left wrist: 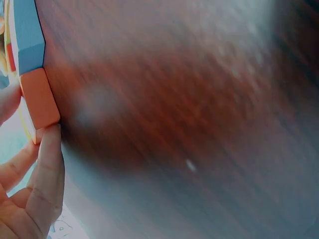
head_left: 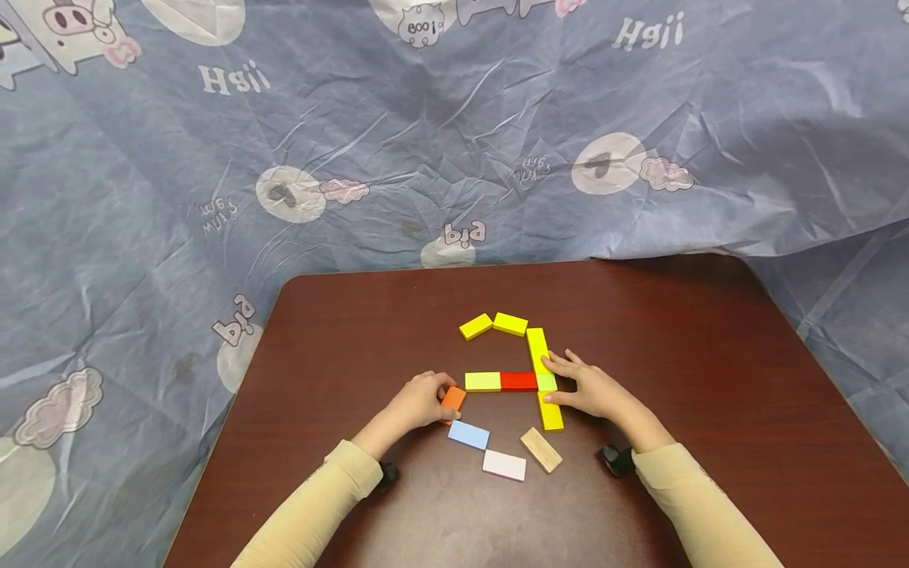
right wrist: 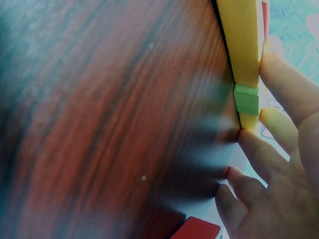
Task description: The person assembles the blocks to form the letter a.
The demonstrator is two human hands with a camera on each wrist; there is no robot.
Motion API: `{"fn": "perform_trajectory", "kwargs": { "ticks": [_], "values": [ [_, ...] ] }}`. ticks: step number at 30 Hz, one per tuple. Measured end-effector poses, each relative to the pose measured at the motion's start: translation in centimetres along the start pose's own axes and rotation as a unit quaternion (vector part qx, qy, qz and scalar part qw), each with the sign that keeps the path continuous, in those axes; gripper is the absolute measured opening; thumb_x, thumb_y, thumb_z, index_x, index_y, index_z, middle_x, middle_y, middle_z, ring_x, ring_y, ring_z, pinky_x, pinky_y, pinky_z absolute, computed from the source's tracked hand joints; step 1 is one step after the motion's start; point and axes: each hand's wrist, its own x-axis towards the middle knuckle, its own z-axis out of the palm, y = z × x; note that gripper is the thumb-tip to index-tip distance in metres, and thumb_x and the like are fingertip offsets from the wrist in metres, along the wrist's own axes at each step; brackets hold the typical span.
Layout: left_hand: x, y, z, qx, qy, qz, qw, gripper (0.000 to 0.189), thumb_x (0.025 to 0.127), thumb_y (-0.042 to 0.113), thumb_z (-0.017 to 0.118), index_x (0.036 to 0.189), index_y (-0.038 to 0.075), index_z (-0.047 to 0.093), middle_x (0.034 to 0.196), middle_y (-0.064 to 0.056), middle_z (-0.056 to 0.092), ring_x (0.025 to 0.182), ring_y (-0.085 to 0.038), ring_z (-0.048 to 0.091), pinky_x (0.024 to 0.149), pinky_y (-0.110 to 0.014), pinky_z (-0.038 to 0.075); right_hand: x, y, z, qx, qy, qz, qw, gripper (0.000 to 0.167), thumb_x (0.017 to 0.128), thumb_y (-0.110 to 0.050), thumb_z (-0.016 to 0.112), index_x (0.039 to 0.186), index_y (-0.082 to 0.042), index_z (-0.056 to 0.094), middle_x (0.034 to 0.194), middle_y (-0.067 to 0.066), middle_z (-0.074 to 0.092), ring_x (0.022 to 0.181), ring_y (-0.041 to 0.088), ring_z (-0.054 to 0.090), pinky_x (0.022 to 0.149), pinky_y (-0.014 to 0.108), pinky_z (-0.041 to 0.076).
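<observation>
My left hand [head_left: 415, 401] pinches an orange block [head_left: 453, 399] between thumb and fingers at the left of a block outline. One end of the orange block meets a blue block [head_left: 469, 435]; in the left wrist view the blue block [left wrist: 30, 37] stands end to end with it. My right hand [head_left: 595, 389] rests with spread fingers along the right side. Its thumb touches the lower yellow block [head_left: 550, 414] and a fingertip lies on the long upper yellow block [head_left: 537, 347]. A green block [head_left: 546, 383] sits between those two, beside a red block [head_left: 518, 381].
A pale yellow-green block [head_left: 483, 382] adjoins the red one. Two yellow blocks [head_left: 476, 326] form the top of the outline. A white block [head_left: 504, 465] and a natural wood block [head_left: 541, 450] lie nearer on the brown table [head_left: 675, 331]. A printed cloth [head_left: 398, 142] hangs behind.
</observation>
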Motion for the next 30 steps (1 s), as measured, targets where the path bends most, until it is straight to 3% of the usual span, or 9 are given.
{"fn": "perform_trajectory", "kwargs": {
  "ticks": [30],
  "values": [
    [0.21, 0.27, 0.82, -0.024, 0.026, -0.018, 0.9992, 0.056, 0.076, 0.031, 0.086, 0.121, 0.006, 0.065, 0.086, -0.004, 0.061, 0.075, -0.012, 0.053, 0.062, -0.023, 0.044, 0.09, 0.27, 0.20, -0.006, 0.005, -0.004, 1.0000, 0.076, 0.087, -0.042, 0.072, 0.149, -0.010, 0.042, 0.154, 0.018, 0.038, 0.144, 0.050, 0.025, 0.105, 0.069, 0.032]
  ]
}}
